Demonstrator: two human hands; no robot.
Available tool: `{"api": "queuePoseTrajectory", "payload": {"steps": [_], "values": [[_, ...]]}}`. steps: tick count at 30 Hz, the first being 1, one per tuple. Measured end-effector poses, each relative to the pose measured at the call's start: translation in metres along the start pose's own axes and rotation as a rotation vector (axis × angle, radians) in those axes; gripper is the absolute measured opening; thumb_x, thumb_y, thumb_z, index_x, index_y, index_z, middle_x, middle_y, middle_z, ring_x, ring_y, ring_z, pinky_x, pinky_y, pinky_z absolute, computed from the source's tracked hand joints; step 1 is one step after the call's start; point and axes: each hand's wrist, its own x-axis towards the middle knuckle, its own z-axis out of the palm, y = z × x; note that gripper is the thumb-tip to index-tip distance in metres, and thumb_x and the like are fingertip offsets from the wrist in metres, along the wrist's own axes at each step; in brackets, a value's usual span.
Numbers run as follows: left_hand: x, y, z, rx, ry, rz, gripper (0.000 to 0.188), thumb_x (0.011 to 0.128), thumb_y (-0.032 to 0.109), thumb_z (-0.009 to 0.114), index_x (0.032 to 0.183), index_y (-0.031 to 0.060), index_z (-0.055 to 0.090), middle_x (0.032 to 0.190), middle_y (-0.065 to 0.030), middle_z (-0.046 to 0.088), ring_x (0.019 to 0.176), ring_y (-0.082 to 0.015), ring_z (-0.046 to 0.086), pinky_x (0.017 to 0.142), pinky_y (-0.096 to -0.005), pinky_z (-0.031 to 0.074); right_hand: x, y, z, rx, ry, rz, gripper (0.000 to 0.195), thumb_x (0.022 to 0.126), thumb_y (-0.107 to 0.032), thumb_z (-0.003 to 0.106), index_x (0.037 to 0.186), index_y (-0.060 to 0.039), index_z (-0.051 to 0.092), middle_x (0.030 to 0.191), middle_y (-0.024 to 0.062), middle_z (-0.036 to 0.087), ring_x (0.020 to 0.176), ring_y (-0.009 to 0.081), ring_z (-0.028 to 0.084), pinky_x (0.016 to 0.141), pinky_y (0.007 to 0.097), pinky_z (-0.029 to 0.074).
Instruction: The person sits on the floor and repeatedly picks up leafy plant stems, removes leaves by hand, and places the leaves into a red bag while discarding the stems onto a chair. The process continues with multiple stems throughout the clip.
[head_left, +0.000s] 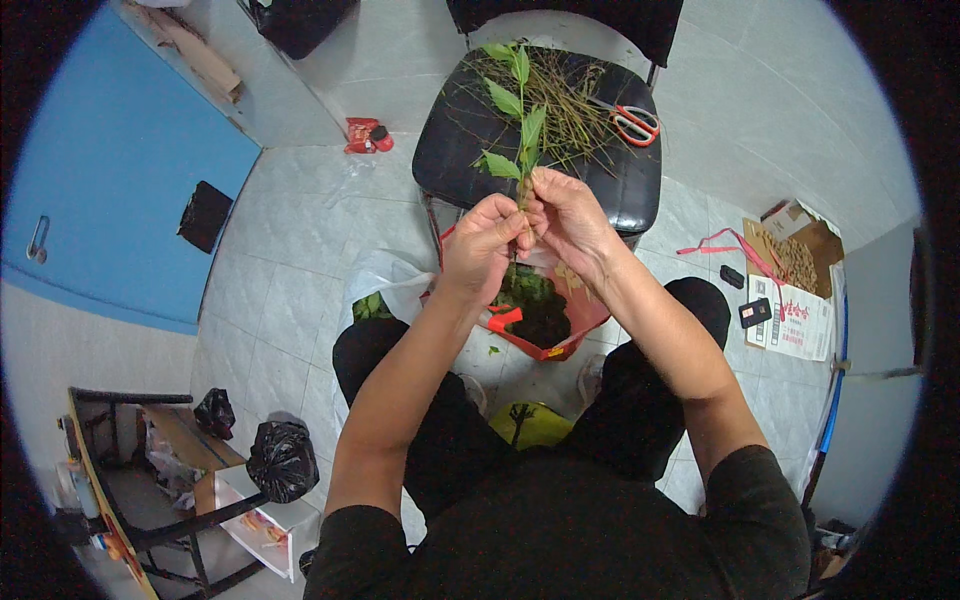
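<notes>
A leafy green stem (522, 120) stands nearly upright between my hands, its serrated leaves spread above my fingers. My left hand (486, 244) pinches its lower part. Just above and to the right, my right hand (564, 206) grips the same stem, the fingertips of both hands almost touching. Below them, a red bag (581, 330) sits on the floor with dark green leaves (536, 304) inside. Behind the stem, a black padded chair (457, 169) bears a heap of thin bare stalks (562, 97) and scissors with red-and-white handles (637, 125).
At my left knee lies a white plastic bag (394, 277) holding green leaves. An opened cardboard box (821, 251) of brown pieces stands at right, near a small black device (754, 313). Black tied bags (283, 461) sit lower left beside a black-framed rack (195, 536). A red packet (361, 135) lies by the wall.
</notes>
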Motion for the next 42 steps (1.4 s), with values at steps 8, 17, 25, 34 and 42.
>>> {"api": "queuePoseTrajectory", "payload": {"steps": [8,17,25,34,42], "values": [[0.000,-0.001,-0.003,-0.034,-0.003,-0.022,0.008,0.085,0.009,0.054,0.080,0.0052,0.049,0.068,-0.0039,0.051,0.062,-0.0128,0.049,0.056,-0.0248,0.038,0.002,-0.008,0.001,-0.103,0.146,-0.031,0.013,0.089,-0.013,0.050,0.079,-0.0037,0.053,0.067,0.0015,0.049,0.057,0.0090,0.044,0.052,0.0205,0.040],[-0.005,0.001,-0.008,-0.034,0.091,0.017,0.004,0.085,0.006,0.055,0.082,0.0053,0.051,0.068,-0.0037,0.053,0.061,-0.0129,0.051,0.055,-0.0241,0.040,0.000,-0.043,-0.022,-0.656,0.159,-0.012,0.019,0.085,-0.021,0.057,0.073,-0.0055,0.055,0.061,-0.0007,0.051,0.051,0.0080,0.045,0.049,0.0217,0.038],[-0.005,0.006,-0.017,0.082,0.263,0.077,0.003,0.085,0.006,0.055,0.087,0.0035,0.053,0.069,-0.0050,0.055,0.061,-0.0135,0.051,0.058,-0.0248,0.042,-0.014,-0.004,-0.036,-1.738,0.059,-0.222,0.028,0.076,-0.031,0.064,0.069,-0.0036,0.063,0.074,0.0167,0.060,0.068,0.0336,0.059,0.063,0.0419,0.046],[-0.005,0.005,-0.018,0.178,0.382,0.131,0.006,0.081,0.002,0.059,0.084,0.0030,0.054,0.069,-0.0059,0.058,0.059,-0.0127,0.055,0.055,-0.0233,0.045,-0.012,-0.004,-0.025,-1.789,0.069,-0.179,0.015,0.070,-0.015,0.067,0.072,-0.0022,0.060,0.079,0.0151,0.057,0.074,0.0326,0.059,0.066,0.0410,0.046],[-0.005,0.001,-0.019,0.289,0.442,0.171,0.009,0.078,0.001,0.063,0.078,0.0026,0.054,0.067,-0.0062,0.060,0.054,-0.0101,0.055,0.052,-0.0207,0.044,-0.003,-0.002,-0.029,-1.481,-0.013,-0.237,0.016,0.070,-0.010,0.068,0.082,-0.0025,0.060,0.087,0.0125,0.059,0.073,0.0262,0.060,0.065,0.0346,0.047]]}}
